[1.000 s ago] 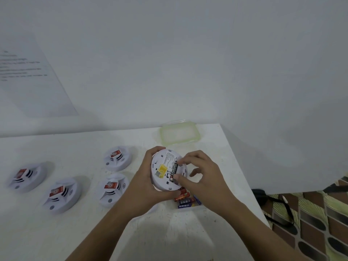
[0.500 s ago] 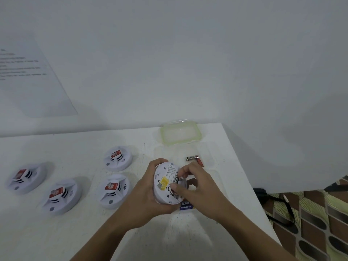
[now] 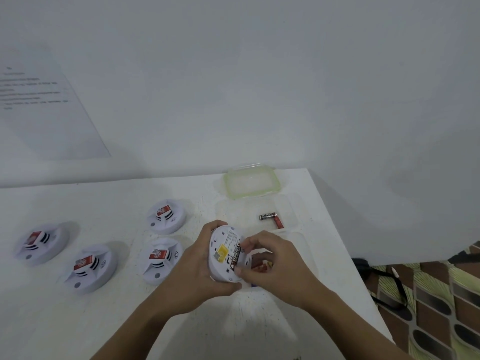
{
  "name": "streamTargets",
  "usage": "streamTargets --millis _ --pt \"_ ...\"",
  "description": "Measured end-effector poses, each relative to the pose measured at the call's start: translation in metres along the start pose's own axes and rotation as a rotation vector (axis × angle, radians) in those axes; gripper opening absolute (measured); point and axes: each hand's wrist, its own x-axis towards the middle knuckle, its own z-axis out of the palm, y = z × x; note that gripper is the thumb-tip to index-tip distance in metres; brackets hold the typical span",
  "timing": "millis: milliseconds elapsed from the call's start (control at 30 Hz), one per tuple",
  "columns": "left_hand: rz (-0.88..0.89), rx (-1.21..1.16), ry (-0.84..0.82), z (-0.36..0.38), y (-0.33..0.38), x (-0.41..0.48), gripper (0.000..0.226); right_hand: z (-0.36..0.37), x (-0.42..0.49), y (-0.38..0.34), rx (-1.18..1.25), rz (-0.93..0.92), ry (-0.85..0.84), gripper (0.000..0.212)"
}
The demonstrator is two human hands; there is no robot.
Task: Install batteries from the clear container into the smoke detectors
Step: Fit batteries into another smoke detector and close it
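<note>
Head view: five smoke detectors in all, round white plastic discs. Four sit face-up on the white tabletop (image 3: pixel 78 320), each w/ a red label on the raised centre and dark vent slits: the far-left detector (image 3: pixel 41 244), the front-left detector (image 3: pixel 89 268), the mid detector (image 3: pixel 162 258) and the back detector (image 3: pixel 166 216). The fifth, the held detector (image 3: pixel 225 253), is off the tabletop, tilted w/ its back side up, showing a yellow sticker, printed text and a battery slot.

Left hand (image 3: pixel 196 271) cups the held detector from the left and below, fingers curled round its rim. Right hand (image 3: pixel 272 266) has thumb and forefinger pinched on a dark battery (image 3: pixel 235 255) lying in the slot; fingers (image 3: pixel 249 242) bent close, barely apart.

One clear container (image 3: pixel 288 203), rectangular, see-thru plastic, sits behind and to the right of the hands near the tabletop's right edge. Two loose batteries (image 3: pixel 271 219) lie inside, touching at one end, cylindrical, one black, one reddish. More red-orange batteries show under the right hand, count unclear. One lid (image 3: pixel 251 183), translucent w/ green rim, rounded corners, lies just behind the container.

One printed sheet (image 3: pixel 46 105) hangs on the plain wall.
</note>
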Motion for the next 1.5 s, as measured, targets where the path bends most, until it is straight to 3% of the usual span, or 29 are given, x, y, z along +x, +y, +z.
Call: streamTargets --millis 300,600,767,933,1067,1167,1267,1367,1500 --pt "0.037 0.05 -0.072 -0.011 0.009 0.004 0.079 0.005 0.003 -0.007 -0.182 -0.193 0.047 0.042" --pt "0.018 0.046 -0.119 -0.017 0.014 0.016 0.083 -0.008 0.013 -0.008 -0.279 -0.282 0.006 0.044" --pt "-0.042 0.043 -0.039 -0.016 0.018 0.025 0.082 -0.014 0.018 -0.011 -0.345 -0.339 0.076 0.028" --pt "-0.067 -0.009 -0.052 -0.019 0.028 0.039 0.082 -0.035 0.027 -0.017 -0.272 -0.373 -0.075 0.024" --pt "-0.032 -0.01 -0.046 -0.022 0.04 0.052 0.084 -0.055 0.032 -0.022 -0.32 -0.409 -0.079 0.017" --pt "0.005 -0.043 -0.058 -0.02 0.045 0.054 0.085 -0.054 0.032 -0.031 -0.114 -0.263 0.026 0.012" --pt "0.038 -0.026 -0.018 -0.02 0.043 0.049 0.089 -0.056 0.03 -0.034 0.175 -0.124 0.259 0.011" --pt "0.044 -0.026 0.094 -0.027 0.03 0.04 0.093 -0.066 0.025 -0.019 -0.059 -0.105 0.327 0.011" --pt "0.026 -0.078 0.19 -0.036 0.015 0.031 0.095 -0.066 0.015 0.017 -0.582 -0.096 0.162 0.006"
